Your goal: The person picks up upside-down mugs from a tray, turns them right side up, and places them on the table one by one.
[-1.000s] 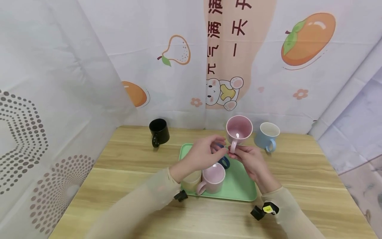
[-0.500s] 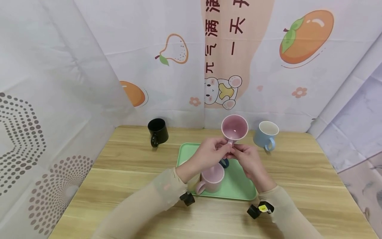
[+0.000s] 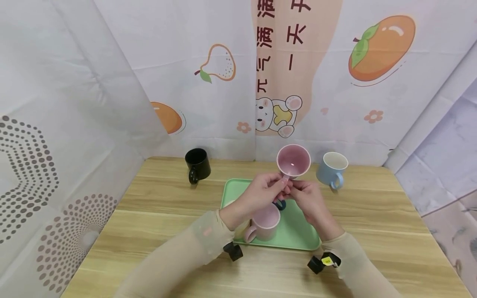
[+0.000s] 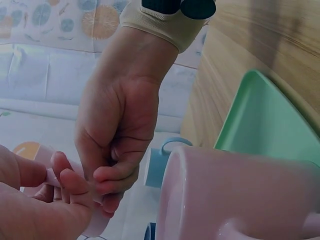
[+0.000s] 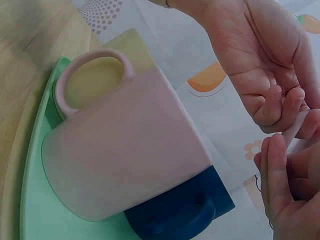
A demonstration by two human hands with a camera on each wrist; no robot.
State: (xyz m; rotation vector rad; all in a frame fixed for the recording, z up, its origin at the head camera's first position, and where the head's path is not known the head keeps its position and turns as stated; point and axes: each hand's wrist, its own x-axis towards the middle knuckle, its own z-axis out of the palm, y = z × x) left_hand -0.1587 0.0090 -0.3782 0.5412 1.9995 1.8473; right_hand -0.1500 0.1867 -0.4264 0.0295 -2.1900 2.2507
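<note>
Above the back of the green tray (image 3: 299,229), a pink mug (image 3: 293,159) is held up, its deeper pink inside facing me. My left hand (image 3: 258,193) pinches its handle between thumb and fingers. Close against it, my right hand (image 3: 312,202) grips the mug low down near the handle; its exact hold is partly hidden. In the left wrist view the fingers of the left hand (image 4: 45,210) and right hand (image 4: 120,115) almost meet. On the tray stand a second pink mug (image 5: 125,145), a dark blue mug (image 5: 175,212) and a pale yellow mug (image 5: 137,50).
A black mug (image 3: 198,164) stands on the wooden table (image 3: 167,215) at the back left. A light blue mug (image 3: 331,171) stands at the back right, its handle toward the front. A printed white curtain (image 3: 223,107) hangs right behind the table's back edge.
My left hand has come right and taken hold of the handle that my right hand held alone. The mug has shifted slightly left; over the last half second little has moved.
</note>
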